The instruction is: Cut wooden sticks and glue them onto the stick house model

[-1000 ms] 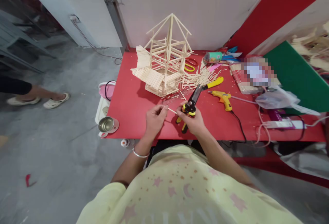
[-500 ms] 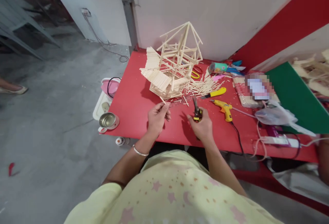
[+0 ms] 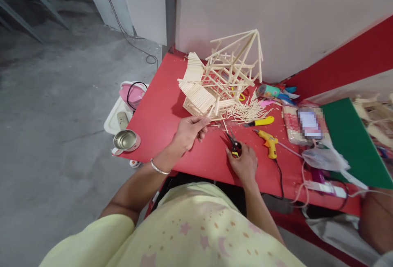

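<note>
My left hand (image 3: 190, 133) is closed in a pinch on a short wooden stick (image 3: 209, 115), mostly hidden by the fingers. It is in front of a model house frame (image 3: 233, 64) built of thin wooden sticks, with slatted panels (image 3: 198, 97) on its left side. My right hand (image 3: 244, 161) is wrapped round a pair of black and yellow cutting shears (image 3: 235, 146), low over the table. Their blades point away from me, toward the loose sticks (image 3: 250, 109) heaped beside the model.
On the red table (image 3: 156, 117) lie a yellow utility knife (image 3: 260, 122), a yellow glue gun (image 3: 268, 142), and a phone (image 3: 310, 123) on a packet. A metal mug (image 3: 126, 141) stands at the left edge. A green board (image 3: 353, 140) is at right. Another person's arm (image 3: 376, 218) shows there.
My left hand has moved forward with the stick, up to the model's front edge. My right hand has lowered with the shears toward the table. The view has turned slightly.
</note>
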A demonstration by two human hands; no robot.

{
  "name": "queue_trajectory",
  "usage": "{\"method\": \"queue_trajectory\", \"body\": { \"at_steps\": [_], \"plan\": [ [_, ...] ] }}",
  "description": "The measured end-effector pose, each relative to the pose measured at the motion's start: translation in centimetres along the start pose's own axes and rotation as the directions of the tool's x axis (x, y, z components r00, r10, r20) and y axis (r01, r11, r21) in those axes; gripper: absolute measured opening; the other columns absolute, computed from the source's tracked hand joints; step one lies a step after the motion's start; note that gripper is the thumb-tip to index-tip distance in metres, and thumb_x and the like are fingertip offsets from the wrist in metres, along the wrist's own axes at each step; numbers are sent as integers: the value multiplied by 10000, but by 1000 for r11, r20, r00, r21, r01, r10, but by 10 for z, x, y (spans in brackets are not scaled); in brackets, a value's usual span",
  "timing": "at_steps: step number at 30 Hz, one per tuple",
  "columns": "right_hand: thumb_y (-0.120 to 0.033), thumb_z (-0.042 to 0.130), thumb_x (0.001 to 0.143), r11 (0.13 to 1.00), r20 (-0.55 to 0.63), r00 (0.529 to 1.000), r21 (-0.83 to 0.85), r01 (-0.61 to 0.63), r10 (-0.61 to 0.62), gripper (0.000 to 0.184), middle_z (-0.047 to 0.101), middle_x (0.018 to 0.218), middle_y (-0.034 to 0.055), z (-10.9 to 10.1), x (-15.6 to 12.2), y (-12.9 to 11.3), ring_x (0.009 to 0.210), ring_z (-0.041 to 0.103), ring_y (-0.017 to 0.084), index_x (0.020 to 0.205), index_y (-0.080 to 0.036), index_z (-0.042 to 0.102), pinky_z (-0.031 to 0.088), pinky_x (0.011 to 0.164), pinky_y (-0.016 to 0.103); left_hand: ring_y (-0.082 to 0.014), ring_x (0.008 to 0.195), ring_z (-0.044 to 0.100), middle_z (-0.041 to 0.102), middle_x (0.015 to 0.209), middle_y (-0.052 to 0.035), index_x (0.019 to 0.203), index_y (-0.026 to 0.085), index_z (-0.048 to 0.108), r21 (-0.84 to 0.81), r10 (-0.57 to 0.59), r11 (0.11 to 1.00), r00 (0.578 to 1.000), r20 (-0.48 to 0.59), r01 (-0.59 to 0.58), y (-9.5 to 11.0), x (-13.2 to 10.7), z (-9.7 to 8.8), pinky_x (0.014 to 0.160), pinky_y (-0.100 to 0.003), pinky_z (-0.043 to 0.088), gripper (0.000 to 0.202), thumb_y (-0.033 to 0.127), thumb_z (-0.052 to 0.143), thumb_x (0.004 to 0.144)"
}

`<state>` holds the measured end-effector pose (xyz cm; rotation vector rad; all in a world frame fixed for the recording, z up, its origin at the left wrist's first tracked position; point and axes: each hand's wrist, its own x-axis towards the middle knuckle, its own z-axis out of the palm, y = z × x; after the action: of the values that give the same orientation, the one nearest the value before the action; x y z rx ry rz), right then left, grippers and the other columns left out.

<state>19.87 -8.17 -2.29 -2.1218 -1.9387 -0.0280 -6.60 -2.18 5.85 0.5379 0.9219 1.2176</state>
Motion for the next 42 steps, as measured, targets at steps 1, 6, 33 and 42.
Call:
{"method": "queue_trajectory", "body": {
  "at_steps": [1, 6, 33, 42],
  "plan": [
    [-624, 569, 928, 1000, 2, 1000, -1, 0, 0, 620, 658, 1259, 208, 0, 0, 0, 1168, 613, 369, 1340, -164, 615, 494, 946, 492, -69, 377, 490, 602, 532, 8, 735, 118, 711, -18, -26, 999, 1000, -1, 26, 1, 2, 1, 345, -202, 361, 424, 467, 941, 667],
    [-626, 549, 927, 1000, 6, 1000, 4, 7, -7, 605, 655, 1252, 208, 0, 0, 0, 1156, 601, 367, 1323, -174, 618, 481, 926, 484, -65, 392, 495, 616, 555, -5, 750, 99, 700, -94, -165, 981, 985, 45, 169, 12, 7, 7, 381, -202, 367, 303, 330, 896, 758],
    [-604, 623, 905, 1000, -4, 1000, 18, -12, 12, 597, 671, 1227, 173, 2, 1, 1, 1125, 614, 334, 1327, -181, 639, 470, 911, 439, -63, 416, 556, 646, 576, -10, 799, 58, 711, -51, -210, 976, 977, 35, 212, 32, 18, 0, 380, -165, 415, 86, 116, 655, 831],
    [-615, 608, 907, 1000, -13, 1000, 6, -3, 3, 604, 667, 1228, 173, 4, 0, 3, 1112, 604, 328, 1326, -180, 632, 456, 914, 431, -81, 424, 556, 654, 578, -30, 782, 77, 669, -102, -248, 963, 969, 13, 248, 33, 18, 0, 378, -179, 412, 101, 102, 575, 755]
  ]
}}
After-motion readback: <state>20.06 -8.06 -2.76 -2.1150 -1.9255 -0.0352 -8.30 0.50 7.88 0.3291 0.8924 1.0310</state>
